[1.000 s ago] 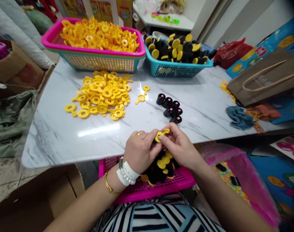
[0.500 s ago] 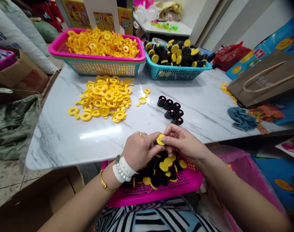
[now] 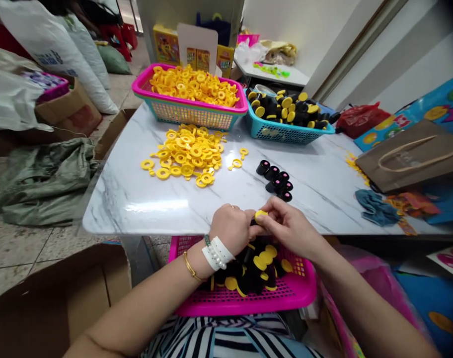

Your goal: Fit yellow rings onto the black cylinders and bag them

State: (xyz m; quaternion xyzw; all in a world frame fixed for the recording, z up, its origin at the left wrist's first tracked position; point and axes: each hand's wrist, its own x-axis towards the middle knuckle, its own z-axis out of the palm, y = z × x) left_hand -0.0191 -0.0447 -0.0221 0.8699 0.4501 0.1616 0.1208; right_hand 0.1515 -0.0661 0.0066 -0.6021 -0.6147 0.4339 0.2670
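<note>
A black cylinder with a yellow cap [image 3: 261, 214] is held between both hands above the pink basket [image 3: 249, 307]. My left hand [image 3: 232, 226] grips its dark body, which is mostly hidden by the fingers. Thumb and fingers of my right hand [image 3: 284, 223] pinch the yellow cap. Below them, the pink basket is heaped with black pieces with yellow caps [image 3: 264, 258]. Beyond my hands, several black cylinders [image 3: 274, 185] stand grouped on the marble table [image 3: 137, 204], their pink-dotted ends up. Left of these lies a pile of yellow ring pieces [image 3: 191, 151].
A pink-rimmed basket of yellow rings [image 3: 155, 107] stands at the back, beside a blue basket of capped black pieces [image 3: 282, 133]. Toward the right are a brown paper bag [image 3: 409, 159] and a blue cloth [image 3: 377, 206]. An open cardboard box [image 3: 88, 288] sits at lower left.
The view has shifted, so the table and baskets appear lower and further right. Both hands still hold the capped piece, now with its cap tilted differently and the fingers closer around it.
</note>
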